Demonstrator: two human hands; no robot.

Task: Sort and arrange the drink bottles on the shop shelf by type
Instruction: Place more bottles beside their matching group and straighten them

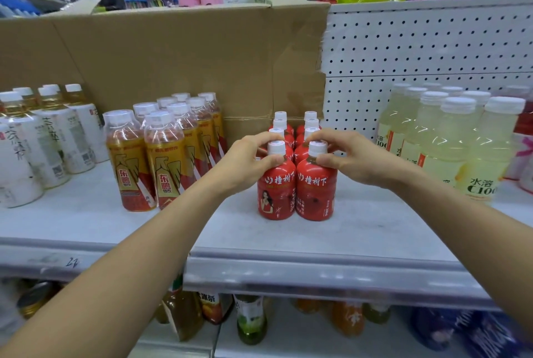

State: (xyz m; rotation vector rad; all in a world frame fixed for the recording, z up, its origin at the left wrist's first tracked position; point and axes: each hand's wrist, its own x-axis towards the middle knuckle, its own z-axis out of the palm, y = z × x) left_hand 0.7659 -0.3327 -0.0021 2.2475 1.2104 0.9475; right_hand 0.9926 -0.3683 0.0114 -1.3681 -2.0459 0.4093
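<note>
Red-labelled drink bottles with white caps stand in two rows on the white shelf. My left hand pinches the neck of the front left red bottle. My right hand pinches the neck of the front right red bottle. Both bottles stand upright, side by side and touching. More red bottles line up behind them, partly hidden by my fingers.
Gold-and-red energy drink bottles stand left of the red rows, white tea bottles farther left. Pale yellow bottles stand at the right. A cardboard box and pegboard back the shelf. Mixed bottles fill the lower shelf.
</note>
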